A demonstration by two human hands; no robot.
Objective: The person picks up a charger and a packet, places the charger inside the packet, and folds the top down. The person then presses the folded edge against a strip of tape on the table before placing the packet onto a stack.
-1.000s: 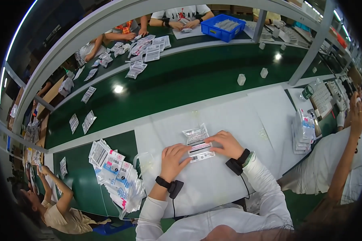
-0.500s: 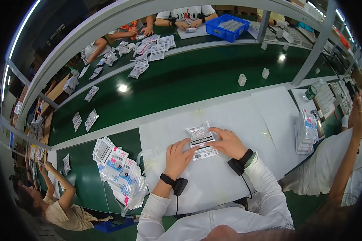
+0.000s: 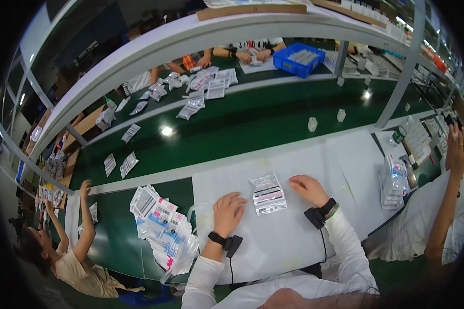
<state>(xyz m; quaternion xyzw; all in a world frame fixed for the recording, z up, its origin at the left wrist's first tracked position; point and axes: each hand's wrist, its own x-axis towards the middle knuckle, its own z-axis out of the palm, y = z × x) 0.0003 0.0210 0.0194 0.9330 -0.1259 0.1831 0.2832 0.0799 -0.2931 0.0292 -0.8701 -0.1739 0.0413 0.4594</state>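
A silvery plastic pouch (image 3: 268, 194) with printed labels lies flat on the white sheet (image 3: 237, 177) before me. Just left of it is my left hand (image 3: 228, 213), fingers apart and holding nothing. My right hand (image 3: 308, 189) hovers by the pouch's right side, fingers loosely extended, also without anything in it. Neither hand touches the pouch. A fanned pile of white, pink and blue printed pouches (image 3: 162, 226) rests on the green table left of my left hand. Black straps with small boxes are around both my wrists.
A stack of pouches (image 3: 393, 180) stands at the right, near a plastic bottle (image 3: 398, 135). Beyond runs a green conveyor belt (image 3: 232, 121) carrying scattered pouches and small white blocks (image 3: 312, 124). A blue bin (image 3: 300, 61) sits across it. A metal frame (image 3: 402, 87) spans overhead; co-workers surround the line.
Both my hands have let go of the pouch and drawn apart, leaving it lying on the sheet. The view has shifted slightly. A co-worker at the left has raised an arm.
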